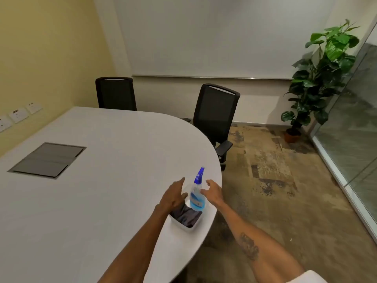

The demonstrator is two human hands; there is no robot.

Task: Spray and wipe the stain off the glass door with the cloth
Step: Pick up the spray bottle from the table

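A clear spray bottle [197, 196] with blue liquid and a blue trigger head stands upright in a small white tray [184, 226] near the table's right edge. A dark grey cloth [186, 216] lies folded in the same tray, in front of the bottle. My left hand [173, 198] hovers just left of the bottle, over the tray, fingers apart and holding nothing. My right hand [213, 192] is just right of the bottle with fingers spread, close to it but not gripping. The glass wall [355, 111] runs along the right side of the room.
The white oval table [98, 201] has a grey cable hatch [48, 160] set in it. Two black mesh chairs [216, 117] stand behind the table. A potted plant [318, 78] is in the far right corner. Patterned carpet [271, 180] lies between table and glass.
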